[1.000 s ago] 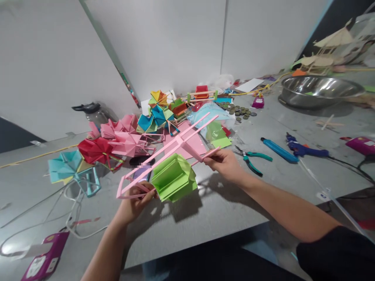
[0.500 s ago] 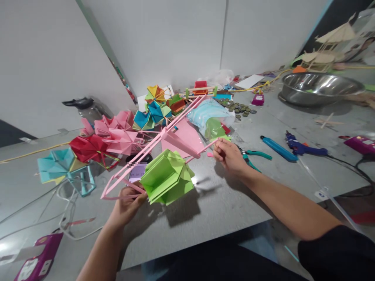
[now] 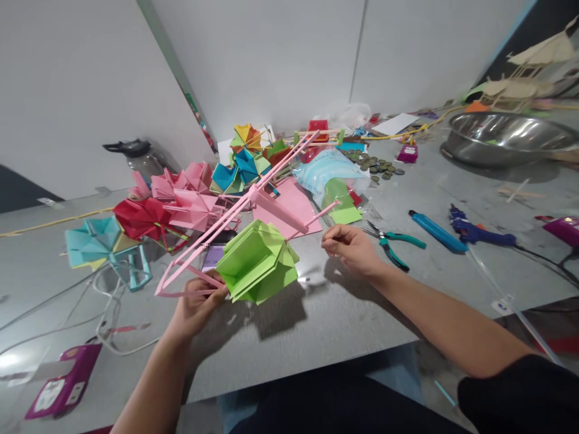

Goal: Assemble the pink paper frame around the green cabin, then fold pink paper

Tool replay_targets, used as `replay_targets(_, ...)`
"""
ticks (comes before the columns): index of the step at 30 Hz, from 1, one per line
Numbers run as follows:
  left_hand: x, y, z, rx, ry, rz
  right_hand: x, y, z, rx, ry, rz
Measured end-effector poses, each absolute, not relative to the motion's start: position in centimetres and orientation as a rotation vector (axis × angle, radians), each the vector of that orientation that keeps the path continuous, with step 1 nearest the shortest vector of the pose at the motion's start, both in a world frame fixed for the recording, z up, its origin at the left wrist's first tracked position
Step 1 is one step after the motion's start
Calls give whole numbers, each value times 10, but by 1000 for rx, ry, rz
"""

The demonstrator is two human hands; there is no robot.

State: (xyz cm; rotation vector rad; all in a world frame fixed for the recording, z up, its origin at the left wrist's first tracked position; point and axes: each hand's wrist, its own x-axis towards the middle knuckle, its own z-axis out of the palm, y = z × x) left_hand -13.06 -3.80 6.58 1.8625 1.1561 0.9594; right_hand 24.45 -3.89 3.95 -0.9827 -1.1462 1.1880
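My left hand is closed around the lower left end of a pink stick frame, held up over the table. A bright green folded-paper piece sits on the frame, in front of its pink crossbar. One thin pink stick juts from the frame towards the right. Just below that stick's tip is my right hand, apart from it, with thumb and fingers drawn together and nothing visible in them. A sheet of pink paper lies on the table behind the frame.
Teal-handled pliers, a blue cutter and a blue glue gun lie at right, before a steel bowl. Pink folded-paper pieces crowd the left back. A white cable runs along the left side.
My right hand has let go of the thin pink stick and moved slightly down, away from its tip. My left hand still holds the frame. The view has shifted slightly.
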Motion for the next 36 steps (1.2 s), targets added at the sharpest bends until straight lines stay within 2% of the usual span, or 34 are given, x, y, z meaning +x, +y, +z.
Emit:
replay_targets(10, -123, -39, 74, 1838, 1175, 964, 245, -39, 33, -1067, -1226, 1251)
replay_targets(18, -121, -40, 79, 1927, 1164, 951, 246, -32, 22, -1139, -1363, 1073)
replay_targets(25, -122, -40, 80, 1937, 1203, 939, 245, -33, 22, -1149, -1298, 1186)
replay_targets(36, -121, -40, 80, 1922, 1146, 959, 245, -36, 24, -1145, -1268, 1193)
